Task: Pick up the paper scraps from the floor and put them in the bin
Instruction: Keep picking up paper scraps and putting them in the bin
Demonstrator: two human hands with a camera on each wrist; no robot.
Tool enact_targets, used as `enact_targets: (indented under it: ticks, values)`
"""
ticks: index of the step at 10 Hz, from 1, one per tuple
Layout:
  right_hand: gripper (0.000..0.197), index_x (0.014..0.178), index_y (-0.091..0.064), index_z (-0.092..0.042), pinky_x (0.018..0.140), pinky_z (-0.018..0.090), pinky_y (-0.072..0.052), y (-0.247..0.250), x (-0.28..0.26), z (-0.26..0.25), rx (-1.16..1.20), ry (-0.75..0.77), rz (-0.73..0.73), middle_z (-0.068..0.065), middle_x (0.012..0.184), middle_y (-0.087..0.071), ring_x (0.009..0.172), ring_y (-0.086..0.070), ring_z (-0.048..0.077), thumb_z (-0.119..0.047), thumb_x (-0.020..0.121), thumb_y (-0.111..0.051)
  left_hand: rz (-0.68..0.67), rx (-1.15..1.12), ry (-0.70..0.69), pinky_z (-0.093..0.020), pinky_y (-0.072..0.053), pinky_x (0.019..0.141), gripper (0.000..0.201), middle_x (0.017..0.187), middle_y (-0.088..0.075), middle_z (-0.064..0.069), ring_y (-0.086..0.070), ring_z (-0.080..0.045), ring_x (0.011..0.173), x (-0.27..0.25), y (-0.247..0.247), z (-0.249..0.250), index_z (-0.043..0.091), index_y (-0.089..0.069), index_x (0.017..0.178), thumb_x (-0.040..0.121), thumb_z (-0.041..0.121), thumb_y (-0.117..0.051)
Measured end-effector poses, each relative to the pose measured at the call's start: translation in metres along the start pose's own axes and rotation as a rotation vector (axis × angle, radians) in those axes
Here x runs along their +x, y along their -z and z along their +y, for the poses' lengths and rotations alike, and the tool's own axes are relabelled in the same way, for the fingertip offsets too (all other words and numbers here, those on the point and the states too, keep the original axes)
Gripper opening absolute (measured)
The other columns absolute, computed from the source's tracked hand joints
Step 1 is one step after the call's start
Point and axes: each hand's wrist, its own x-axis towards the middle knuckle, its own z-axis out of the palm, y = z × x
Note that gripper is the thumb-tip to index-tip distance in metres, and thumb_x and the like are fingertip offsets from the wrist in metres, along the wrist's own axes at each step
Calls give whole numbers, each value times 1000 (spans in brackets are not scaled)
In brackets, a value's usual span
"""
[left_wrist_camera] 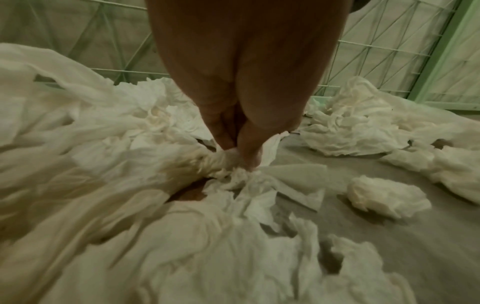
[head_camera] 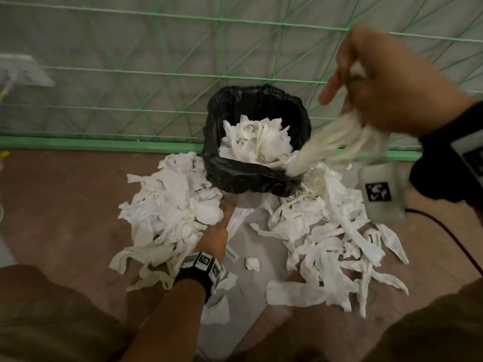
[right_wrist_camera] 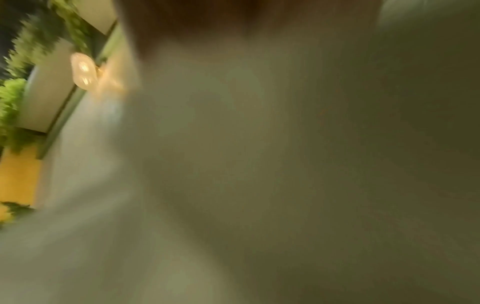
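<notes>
While the right hand (head_camera: 392,82) hung above the bin (head_camera: 257,142), its fingers were curled round a blurred bunch of paper strips (head_camera: 337,142) that trailed down to the bin's rim. White scraps already filled the bin's black liner. Down on the floor (head_camera: 65,205), the left hand (head_camera: 214,231) reached into the left heap of scraps (head_camera: 170,212), with its fingertips (left_wrist_camera: 249,156) pinching a twisted piece together. More scraps (head_camera: 326,244) lay spread to the right of the bin.
</notes>
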Motion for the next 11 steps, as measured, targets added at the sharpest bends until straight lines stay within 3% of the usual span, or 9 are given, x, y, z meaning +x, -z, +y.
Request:
enact_targets:
  ticks: [2,3,4,5,6,8,9,10,11]
  values:
    - [63,148,-26,-3,116,30,-18,26,-1,-34,-343,137,114,19,155,-24,144,-25,30,4,86,-19,107,-280,-12,-31,-52,79,64,101,-62,-11,-64,-27,94,-12,21,6,11,-37,140,82,-6,-57]
    - [45,110,-57,-4,94,23,-34,-11,41,-53,-183,55,186,17,112,-58,106,-56,22,-10,99,-14,115,-454,12,-30,-48,84,42,118,-59,-15,-59,-31,106,-16,35,6,10,-56,125,85,-3,-58]
    - [39,98,-56,-16,76,28,-36,-56,62,-44,12,24,-17,4,92,-54,81,-52,14,-46,98,-31,103,-439,53,-22,-45,82,30,118,-54,-17,-59,-31,107,-18,43,4,6,-67,112,87,-5,-53]
    - [49,125,-49,-30,101,50,-40,-98,41,-18,-67,-50,-216,9,131,-47,118,-50,32,-59,86,-42,101,-505,133,-13,-36,69,24,108,-52,-18,-60,-31,101,-17,49,1,0,-70,97,89,-6,-49]
    - [44,119,-52,-36,106,55,-32,-130,3,-8,-201,-9,-224,3,136,-41,129,-37,30,-56,80,-57,107,-596,185,-25,-45,68,20,106,-59,-22,-62,-35,98,-17,60,-8,2,-68,95,89,0,-49]
    - [8,84,-59,-12,69,32,-31,-163,-62,-6,-90,273,266,5,86,-51,81,-44,22,-16,78,-56,207,-985,256,-50,-55,85,33,91,-58,-6,-61,-30,94,-28,118,-48,15,-50,79,85,-16,-41]
    - [7,85,-52,-15,62,33,-39,-193,-93,1,-2,319,-38,2,73,-54,65,-49,21,-15,78,-50,388,-903,309,-32,-49,59,40,91,-52,-1,-58,-24,83,-33,174,-54,21,-48,86,84,-18,-37]
    - [27,112,-52,-19,69,29,-43,-228,-105,16,-81,206,-381,7,104,-62,90,-63,29,-22,86,-47,616,-820,254,-25,-40,58,23,97,-52,1,-49,-11,71,-34,234,-37,19,-51,98,97,2,-35]
    - [70,146,-20,-19,103,49,-39,-268,-110,41,-227,-70,-756,15,152,-17,138,-24,42,-38,89,-55,672,-861,86,-30,-47,76,13,106,-54,1,-53,-14,89,-29,284,-2,21,-51,100,98,25,-39]
